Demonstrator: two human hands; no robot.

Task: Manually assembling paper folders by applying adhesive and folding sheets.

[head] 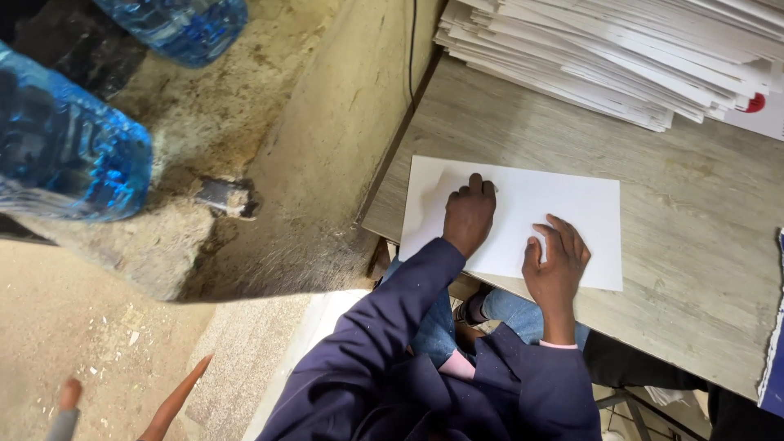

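Head view is showing a person in a dark blue jacket leaning over a grey wood-grain bench (694,212), both hands working on a single white sheet (563,208). That sheet is lying flat near the bench's front left corner, its near edge running close along the front edge. The left hand (469,216) is curled into a loose fist, knuckles pressing down on the sheet's left half, grasping nothing that can be seen. The right hand (557,265) is resting with fingers spread and released, palm down on the sheet's near edge, holding it flat rather than gripping it. A tall, fanned stack of white sheets (621,57) is sitting along the bench's far edge, well apart from the hands. Blue water bottles (73,147) are lying beyond the bench's left edge, against a rough wall (327,139).
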